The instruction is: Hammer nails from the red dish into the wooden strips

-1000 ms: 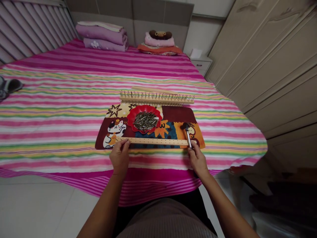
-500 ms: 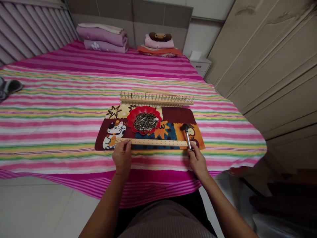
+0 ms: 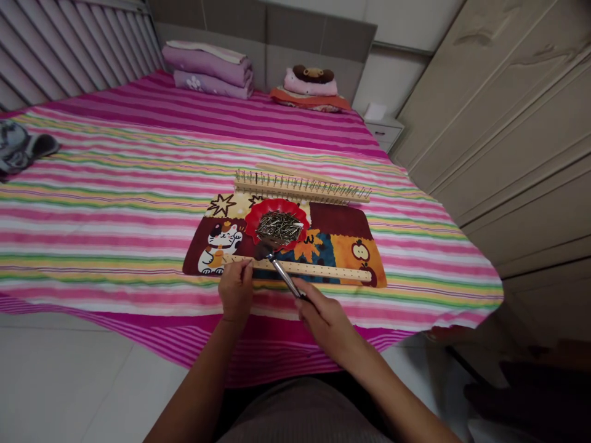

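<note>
My right hand (image 3: 323, 317) is wrapped round the handle of a hammer (image 3: 284, 275), its dark head close to my left hand, over the strip. My left hand (image 3: 236, 290) is closed in a pinch at the left part of a pale wooden strip (image 3: 323, 269) with rows of small dark holes or marks. What the fingertips hold there is too small to make out. The strip lies along the near side of a patterned mat (image 3: 339, 221). Just beyond the hammer head stands a red scalloped bowl (image 3: 250, 223) full of loose nails (image 3: 279, 227).
Behind the bowl, a wooden strip (image 3: 302, 190) bristles with upright nails, and another bare strip (image 3: 281, 169) lies behind it. Everything rests on a striped bedspread (image 3: 115, 246). Folded bedding (image 3: 207, 64) sits at the far end; a grey cloth item (image 3: 23, 151) lies at left.
My right hand has carried the hammer leftward from the strip's right end to beside my left hand. My left hand stays pinched at the strip's left part. The view has shifted slightly.
</note>
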A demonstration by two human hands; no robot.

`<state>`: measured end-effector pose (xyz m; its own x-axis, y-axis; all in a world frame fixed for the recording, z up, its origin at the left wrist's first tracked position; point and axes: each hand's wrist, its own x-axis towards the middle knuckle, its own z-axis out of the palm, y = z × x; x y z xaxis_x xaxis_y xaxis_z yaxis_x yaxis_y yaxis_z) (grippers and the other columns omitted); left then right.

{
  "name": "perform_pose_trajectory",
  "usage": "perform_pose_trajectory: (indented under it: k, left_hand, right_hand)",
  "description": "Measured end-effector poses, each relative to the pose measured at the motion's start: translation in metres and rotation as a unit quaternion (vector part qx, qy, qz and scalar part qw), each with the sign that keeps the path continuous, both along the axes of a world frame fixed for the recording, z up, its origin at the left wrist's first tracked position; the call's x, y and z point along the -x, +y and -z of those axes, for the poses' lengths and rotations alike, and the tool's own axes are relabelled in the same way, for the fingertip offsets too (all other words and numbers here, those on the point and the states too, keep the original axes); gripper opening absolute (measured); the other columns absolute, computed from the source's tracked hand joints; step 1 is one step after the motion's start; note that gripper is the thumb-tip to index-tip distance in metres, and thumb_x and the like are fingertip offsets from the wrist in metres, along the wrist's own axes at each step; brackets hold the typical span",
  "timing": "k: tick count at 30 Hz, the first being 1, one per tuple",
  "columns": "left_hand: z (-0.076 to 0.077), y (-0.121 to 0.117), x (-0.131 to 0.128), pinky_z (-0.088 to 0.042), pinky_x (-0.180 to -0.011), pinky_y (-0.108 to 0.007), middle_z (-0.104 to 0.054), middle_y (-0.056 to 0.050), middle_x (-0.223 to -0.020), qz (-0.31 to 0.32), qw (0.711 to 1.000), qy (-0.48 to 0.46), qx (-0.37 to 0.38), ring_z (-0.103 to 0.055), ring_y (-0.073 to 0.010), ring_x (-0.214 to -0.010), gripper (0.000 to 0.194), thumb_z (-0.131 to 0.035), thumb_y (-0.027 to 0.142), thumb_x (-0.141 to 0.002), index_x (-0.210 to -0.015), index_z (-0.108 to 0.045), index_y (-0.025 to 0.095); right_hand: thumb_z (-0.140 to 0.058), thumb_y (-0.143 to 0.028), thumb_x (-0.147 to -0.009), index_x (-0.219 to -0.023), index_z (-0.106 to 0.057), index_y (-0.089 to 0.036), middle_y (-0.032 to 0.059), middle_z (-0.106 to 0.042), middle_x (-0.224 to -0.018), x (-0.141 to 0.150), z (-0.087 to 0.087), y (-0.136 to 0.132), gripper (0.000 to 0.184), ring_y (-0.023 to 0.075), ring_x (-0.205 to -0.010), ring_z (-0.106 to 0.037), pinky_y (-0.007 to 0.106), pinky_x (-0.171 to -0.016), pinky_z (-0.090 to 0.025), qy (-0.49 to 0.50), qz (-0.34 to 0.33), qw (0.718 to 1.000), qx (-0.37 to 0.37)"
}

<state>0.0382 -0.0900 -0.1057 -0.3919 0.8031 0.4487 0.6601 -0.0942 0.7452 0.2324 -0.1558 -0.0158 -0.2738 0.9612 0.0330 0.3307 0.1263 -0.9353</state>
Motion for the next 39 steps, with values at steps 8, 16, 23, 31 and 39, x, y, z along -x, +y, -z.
perform_pose_trajectory:
  k: [8,16,23,31,39]
  left_hand:
    - [0.004,0.0,0.0,-0.043,-0.076,-0.03,-0.064,-0.005,-0.08,0.013,1.0,0.016,-0.017,-0.057,-0.0174,-0.079,0.015,-0.051,0.028,-0.085,-0.082,-0.063,0.02]
    - [0.005,-0.001,0.0,-0.041,-0.071,-0.029,-0.06,-0.004,-0.072,0.007,1.0,0.016,0.005,-0.054,-0.0174,-0.073,0.014,-0.051,0.026,-0.082,-0.073,-0.06,0.021]
    - [0.003,0.0,-0.001,-0.043,-0.077,-0.031,-0.062,-0.005,-0.079,0.004,1.0,0.001,0.002,-0.056,-0.0188,-0.08,0.016,-0.05,0.031,-0.084,-0.081,-0.063,0.021]
    - [0.0,-0.004,0.005,-0.044,-0.074,-0.03,-0.062,-0.005,-0.08,0.011,1.0,0.004,0.001,-0.056,-0.0177,-0.076,0.018,-0.052,0.033,-0.082,-0.086,-0.063,0.02]
    - [-0.056,0.004,0.014,-0.045,-0.078,-0.03,-0.065,-0.005,-0.083,0.01,0.993,0.12,0.003,-0.059,-0.0191,-0.083,0.02,-0.05,0.034,-0.084,-0.086,-0.064,0.02]
  right_hand:
    - [-0.042,-0.02,-0.094,-0.139,-0.046,-0.023,0.0065,-0.064,-0.124,0.017,-0.015,0.0,0.045,0.0192,-0.114,-0.059,0.035,-0.095,-0.049,-0.046,-0.03,0.993,-0.104]
    - [-0.042,-0.02,-0.093,-0.134,-0.052,-0.024,0.0047,-0.069,-0.112,0.019,0.0,0.001,0.043,0.0195,-0.102,-0.065,0.034,-0.087,-0.053,-0.057,-0.036,0.993,-0.096]
    - [-0.043,-0.033,-0.093,-0.134,-0.052,-0.019,0.0026,-0.067,-0.078,-0.022,0.001,0.002,0.045,0.0156,-0.065,-0.062,0.026,-0.06,-0.052,-0.065,0.098,0.988,-0.103]
    - [-0.046,-0.041,-0.083,-0.122,-0.063,-0.014,0.0099,-0.072,-0.083,-0.099,0.07,0.031,0.05,0.0242,-0.076,-0.067,0.033,-0.066,-0.053,-0.131,0.31,0.939,-0.075]
    - [-0.047,-0.043,-0.082,-0.124,-0.061,-0.016,0.0119,-0.067,-0.119,-0.113,0.092,0.038,0.053,0.0255,-0.113,-0.06,0.039,-0.096,-0.047,-0.078,0.338,0.937,-0.046]
